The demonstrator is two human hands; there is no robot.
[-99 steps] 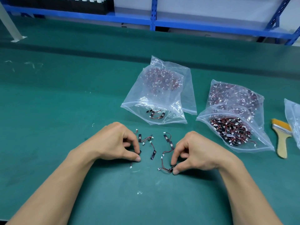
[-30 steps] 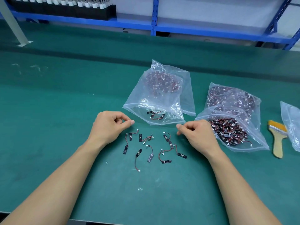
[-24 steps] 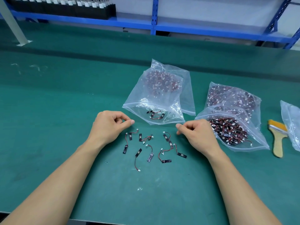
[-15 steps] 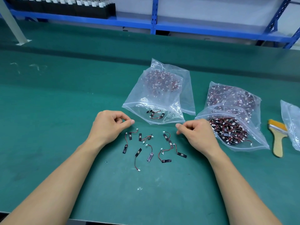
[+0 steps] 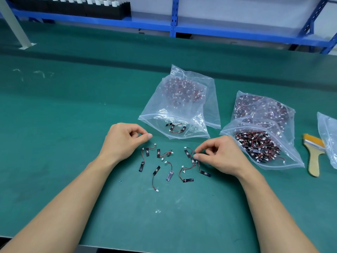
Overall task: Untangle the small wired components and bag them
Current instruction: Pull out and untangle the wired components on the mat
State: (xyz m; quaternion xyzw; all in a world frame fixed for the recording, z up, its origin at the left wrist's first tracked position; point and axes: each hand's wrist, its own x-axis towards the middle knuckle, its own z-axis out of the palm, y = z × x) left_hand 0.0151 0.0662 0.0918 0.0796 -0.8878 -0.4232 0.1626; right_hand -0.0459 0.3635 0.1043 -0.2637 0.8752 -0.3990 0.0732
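Several small wired components [image 5: 169, 162], black strips with red-black wires and white plugs, lie loose on the green mat between my hands. My left hand [image 5: 124, 141] rests left of them, fingers loosely curled, holding nothing. My right hand [image 5: 220, 154] is at the right side of the cluster, and its thumb and forefinger pinch a wired component [image 5: 189, 155] on the mat. Just behind lies a clear bag [image 5: 182, 106] with a few components [image 5: 176, 127] near its mouth.
A clear bag [image 5: 262, 148] packed with components lies right of my right hand, with another full bag [image 5: 262, 108] behind it. A yellow-bristled brush [image 5: 314, 156] and part of a bag [image 5: 330, 136] sit at the far right. Blue shelving [image 5: 173, 24] runs along the back.
My right hand has come down and toward me from the bag mouth to the right side of the loose cluster and closed its fingertips on a component. My left hand has stayed put.
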